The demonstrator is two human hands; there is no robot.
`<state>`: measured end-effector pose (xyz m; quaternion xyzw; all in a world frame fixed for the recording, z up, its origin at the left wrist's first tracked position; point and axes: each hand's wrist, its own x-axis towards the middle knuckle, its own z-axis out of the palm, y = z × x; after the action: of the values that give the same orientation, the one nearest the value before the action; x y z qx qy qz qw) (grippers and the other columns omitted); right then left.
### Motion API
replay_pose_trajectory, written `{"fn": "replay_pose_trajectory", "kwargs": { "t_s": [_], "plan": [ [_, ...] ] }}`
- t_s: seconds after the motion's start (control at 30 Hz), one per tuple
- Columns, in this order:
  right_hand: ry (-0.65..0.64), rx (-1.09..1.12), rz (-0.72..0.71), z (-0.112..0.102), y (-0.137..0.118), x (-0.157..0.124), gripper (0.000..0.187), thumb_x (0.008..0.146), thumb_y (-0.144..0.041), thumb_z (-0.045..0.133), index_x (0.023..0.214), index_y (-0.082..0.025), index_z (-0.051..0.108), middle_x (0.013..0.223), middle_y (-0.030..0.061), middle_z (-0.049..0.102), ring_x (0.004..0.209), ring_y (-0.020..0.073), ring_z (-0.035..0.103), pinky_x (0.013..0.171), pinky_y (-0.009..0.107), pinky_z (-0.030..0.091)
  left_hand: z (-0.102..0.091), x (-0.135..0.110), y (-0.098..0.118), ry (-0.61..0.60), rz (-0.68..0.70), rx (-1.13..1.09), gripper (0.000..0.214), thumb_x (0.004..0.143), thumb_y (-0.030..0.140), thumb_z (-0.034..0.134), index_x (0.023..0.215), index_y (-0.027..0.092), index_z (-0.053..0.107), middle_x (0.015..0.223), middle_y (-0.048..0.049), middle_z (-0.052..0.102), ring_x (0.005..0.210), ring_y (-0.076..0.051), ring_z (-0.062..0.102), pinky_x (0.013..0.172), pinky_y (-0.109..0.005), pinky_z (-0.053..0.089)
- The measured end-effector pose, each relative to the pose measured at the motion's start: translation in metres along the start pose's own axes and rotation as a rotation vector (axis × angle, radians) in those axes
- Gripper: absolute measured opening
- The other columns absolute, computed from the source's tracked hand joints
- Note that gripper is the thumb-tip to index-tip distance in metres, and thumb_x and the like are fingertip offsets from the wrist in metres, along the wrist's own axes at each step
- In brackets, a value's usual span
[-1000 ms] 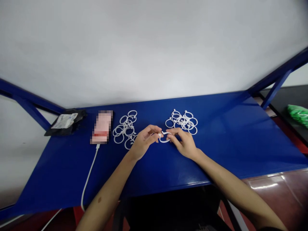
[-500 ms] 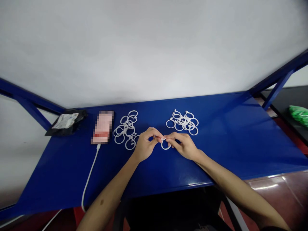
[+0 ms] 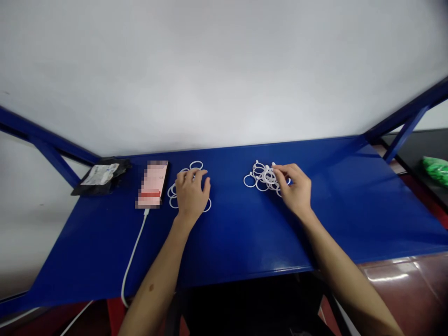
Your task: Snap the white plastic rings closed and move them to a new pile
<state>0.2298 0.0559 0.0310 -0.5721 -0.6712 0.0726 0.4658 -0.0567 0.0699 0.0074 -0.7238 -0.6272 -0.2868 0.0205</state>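
My left hand (image 3: 191,193) is over the left pile of white curtain rings (image 3: 196,165), palm down with its fingers apart; it covers much of that pile. At the right pile of white curtain rings (image 3: 249,180), my right hand (image 3: 296,186) has thumb and forefinger pinched on a white curtain ring (image 3: 269,175), which overlaps the others. Several rings there show a small round knob on the rim. Part of the right pile lies hidden behind my fingers.
A phone (image 3: 152,183) with a white charging cable (image 3: 135,249) lies left of the rings. Beside it is a black plastic bag (image 3: 100,176) with a white label. The blue table (image 3: 238,242) meets a pale wall behind. Something green (image 3: 436,170) lies far right.
My hands have moved apart from the single ring they held together at the middle. The left went to the left pile and opened; the right went to the right pile.
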Motion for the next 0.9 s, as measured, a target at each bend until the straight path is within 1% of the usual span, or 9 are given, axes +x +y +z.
{"fn": "replay_pose_trajectory", "kwargs": {
  "t_s": [0.07,0.13,0.2,0.3,0.47,0.63,0.73,0.83,0.9],
  "plan": [
    [0.0,-0.082,0.036,-0.003,0.014,0.006,0.02,0.097,-0.032,0.059,0.104,-0.022,0.075,0.087,0.0049,0.073,0.074,0.0191,0.062,0.071,0.035,0.052,0.001,0.002,-0.009,-0.03,-0.036,0.121,0.032,0.094,0.024,0.056,0.124,0.018,0.067,0.128,-0.0129,0.065,0.119,-0.037,0.047,0.096,-0.052,0.041],
    [-0.043,-0.157,0.032,-0.004,0.025,0.008,0.022,0.096,-0.032,0.06,0.109,-0.02,0.074,0.085,0.0051,0.073,0.075,0.0208,0.061,0.074,0.037,0.051,0.003,0.004,-0.014,-0.079,-0.05,0.19,0.036,0.094,0.023,0.055,0.128,0.017,0.065,0.131,-0.0131,0.064,0.12,-0.038,0.045,0.097,-0.054,0.038],
    [-0.086,-0.218,0.011,-0.004,0.031,0.008,0.02,0.095,-0.031,0.06,0.104,-0.02,0.074,0.088,0.0066,0.074,0.08,0.0228,0.061,0.079,0.039,0.05,0.005,0.004,-0.017,-0.099,-0.057,0.223,0.033,0.094,0.025,0.054,0.124,0.019,0.067,0.126,-0.0137,0.066,0.117,-0.038,0.046,0.095,-0.056,0.036],
    [-0.108,-0.264,-0.016,-0.003,0.033,0.006,0.019,0.095,-0.031,0.059,0.094,-0.019,0.074,0.095,0.009,0.075,0.087,0.025,0.062,0.085,0.043,0.048,0.007,0.004,-0.019,-0.075,-0.055,0.22,0.025,0.095,0.03,0.054,0.111,0.02,0.071,0.115,-0.015,0.069,0.112,-0.039,0.047,0.092,-0.058,0.034],
    [-0.048,-0.27,-0.022,-0.004,0.03,0.007,0.019,0.096,-0.031,0.058,0.093,-0.02,0.073,0.095,0.009,0.074,0.088,0.026,0.06,0.086,0.044,0.047,0.009,0.003,-0.021,-0.064,-0.046,0.167,0.017,0.091,0.029,0.058,0.096,0.019,0.072,0.108,-0.0165,0.068,0.109,-0.039,0.047,0.091,-0.059,0.033],
    [0.022,-0.244,-0.029,-0.005,0.022,0.007,0.018,0.097,-0.032,0.058,0.092,-0.021,0.072,0.094,0.0081,0.073,0.089,0.0253,0.06,0.084,0.043,0.048,0.006,0.002,-0.016,-0.032,-0.029,0.143,0.011,0.089,0.026,0.062,0.089,0.021,0.07,0.107,-0.0137,0.067,0.107,-0.038,0.048,0.089,-0.055,0.034],
    [0.048,-0.224,-0.078,-0.002,0.015,0.004,0.016,0.098,-0.029,0.058,0.093,-0.021,0.071,0.095,0.0077,0.073,0.09,0.0251,0.06,0.085,0.043,0.049,0.001,0.001,-0.012,-0.007,-0.022,0.126,0.01,0.091,0.027,0.062,0.09,0.022,0.071,0.106,-0.0129,0.068,0.106,-0.037,0.048,0.087,-0.055,0.034],
    [0.005,-0.172,-0.165,0.005,0.003,-0.004,0.013,0.097,-0.025,0.059,0.096,-0.022,0.071,0.096,0.0076,0.072,0.092,0.0251,0.06,0.085,0.044,0.049,-0.003,0.0,-0.005,-0.003,0.022,0.049,0.011,0.094,0.028,0.061,0.095,0.023,0.071,0.105,-0.0116,0.069,0.105,-0.035,0.05,0.089,-0.053,0.035],
    [-0.069,-0.104,-0.218,0.012,-0.006,-0.012,0.013,0.097,-0.024,0.059,0.103,-0.023,0.071,0.1,0.0078,0.072,0.095,0.0258,0.061,0.087,0.046,0.05,-0.006,-0.001,0.002,-0.037,0.12,-0.074,0.012,0.096,0.027,0.059,0.097,0.023,0.07,0.103,-0.0094,0.069,0.102,-0.031,0.052,0.09,-0.049,0.038]
  ]
}}
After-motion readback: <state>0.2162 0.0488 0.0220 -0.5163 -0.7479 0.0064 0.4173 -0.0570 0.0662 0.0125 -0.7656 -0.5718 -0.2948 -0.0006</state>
